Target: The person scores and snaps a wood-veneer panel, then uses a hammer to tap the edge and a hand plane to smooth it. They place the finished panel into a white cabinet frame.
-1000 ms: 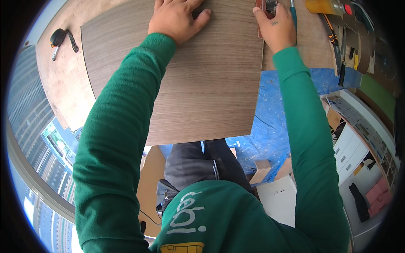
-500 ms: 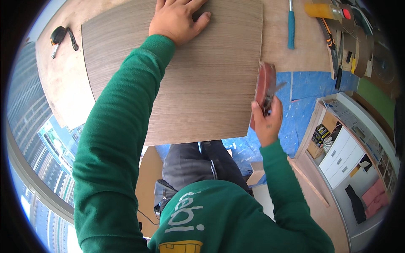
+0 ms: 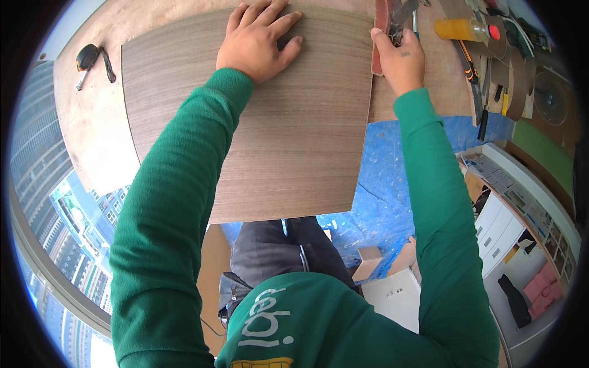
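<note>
A brown wood-grain board (image 3: pixel 288 129) lies on the workbench with its near edge over my lap. My left hand (image 3: pixel 257 44) rests flat on its far part, fingers spread. By the far end of the board's right edge, my right hand (image 3: pixel 402 60) is closed round a reddish-brown hand plane (image 3: pixel 381 19), whose metal blade sticks up at an angle. The plane lies lengthwise along that edge, partly hidden by my fingers. Whether it touches the edge all along, I cannot tell.
A tape measure (image 3: pixel 87 57) lies to the board's left. At the right are a bottle of yellow liquid (image 3: pixel 457 29), an orange-and-black handsaw (image 3: pixel 470 72) and other tools. Blue sheeting (image 3: pixel 389 162) covers the floor, with a white drawer unit (image 3: pixel 500 236) beyond.
My right hand has slid the hand plane away from me along the board's right edge, to its far end. My left hand stays on the board. The view has shifted slightly.
</note>
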Demonstrator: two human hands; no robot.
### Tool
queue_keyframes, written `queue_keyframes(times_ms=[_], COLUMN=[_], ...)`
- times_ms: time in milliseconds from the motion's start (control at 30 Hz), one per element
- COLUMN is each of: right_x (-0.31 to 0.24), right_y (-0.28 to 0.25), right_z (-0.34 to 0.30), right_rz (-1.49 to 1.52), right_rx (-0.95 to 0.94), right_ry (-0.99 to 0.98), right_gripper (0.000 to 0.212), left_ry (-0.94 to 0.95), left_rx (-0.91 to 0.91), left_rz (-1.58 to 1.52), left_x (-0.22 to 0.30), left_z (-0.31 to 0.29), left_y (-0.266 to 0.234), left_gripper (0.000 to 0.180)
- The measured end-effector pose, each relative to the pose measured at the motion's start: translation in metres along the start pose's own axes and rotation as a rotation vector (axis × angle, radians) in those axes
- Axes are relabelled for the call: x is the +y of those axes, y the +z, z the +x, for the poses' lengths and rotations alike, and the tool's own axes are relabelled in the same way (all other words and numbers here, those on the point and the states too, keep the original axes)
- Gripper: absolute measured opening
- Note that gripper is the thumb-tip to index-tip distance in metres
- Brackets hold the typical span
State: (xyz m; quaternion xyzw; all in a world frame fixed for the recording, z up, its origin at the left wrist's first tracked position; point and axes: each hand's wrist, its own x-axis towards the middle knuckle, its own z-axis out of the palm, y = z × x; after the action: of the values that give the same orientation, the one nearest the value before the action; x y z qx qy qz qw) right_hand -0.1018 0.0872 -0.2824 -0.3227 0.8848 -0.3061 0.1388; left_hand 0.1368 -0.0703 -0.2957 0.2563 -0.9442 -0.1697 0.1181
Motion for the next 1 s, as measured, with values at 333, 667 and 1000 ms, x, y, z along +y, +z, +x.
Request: queue_keyframes(times_ms=[333, 667, 1000], right_x=[-0.032, -0.028, 0.001], right_y=[0.013, 0.017, 0.009], right_z=[0.043, 0.023, -0.032], right_rz=[-0.205, -0.123, -0.228], right_rx=[-0.010, 0.032, 0.003], right_ry=[-0.023, -0.054, -0.089], right_gripper=[0.049, 0.045, 0.047], left_ry=[-0.014, -0.004, -0.011], left_rx=[0.013, 0.030, 0.043], left_rz=[-0.015, -0.007, 0.003], left_x=[0.003, 0.003, 0.004], left_z=[-0.001, -0.002, -0.003], left_y=[-0.002, -0.001, 0.001], left_gripper=[0.054, 0.052, 0.052])
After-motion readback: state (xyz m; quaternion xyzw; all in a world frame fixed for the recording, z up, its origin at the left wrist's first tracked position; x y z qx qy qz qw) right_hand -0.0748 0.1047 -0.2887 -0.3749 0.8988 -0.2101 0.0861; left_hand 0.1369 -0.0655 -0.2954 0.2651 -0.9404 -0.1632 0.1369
